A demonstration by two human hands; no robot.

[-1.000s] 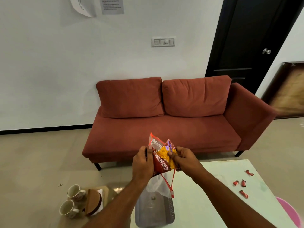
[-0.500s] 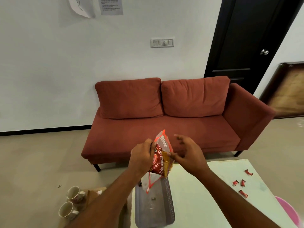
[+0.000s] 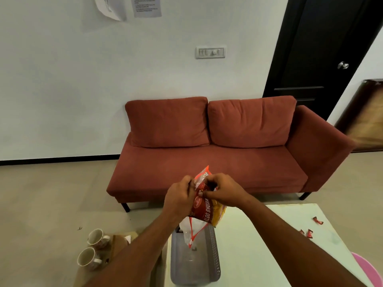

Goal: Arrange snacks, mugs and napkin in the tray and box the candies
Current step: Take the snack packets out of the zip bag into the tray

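Observation:
Both hands hold a red and yellow snack packet [image 3: 205, 212] upright above the far end of a grey tray [image 3: 213, 257]. My left hand [image 3: 179, 196] grips its left upper edge and my right hand [image 3: 222, 190] pinches the top from the right. The tray lies on the left part of a pale green table [image 3: 259, 245]. Three red wrapped candies [image 3: 309, 233] lie on the table's right side. Two patterned mugs [image 3: 91, 250] stand on a low wooden stool at lower left, partly hidden by my left forearm.
A rust-red sofa [image 3: 217, 152] stands against the white wall behind the table. A black door [image 3: 323, 48] is at upper right. A pink round object [image 3: 366, 270] shows at the table's lower right corner. Bare floor lies to the left.
The packet has turned more upright and my right hand, which had its fingers spread beside it, has closed on its top. Both hands have risen slightly.

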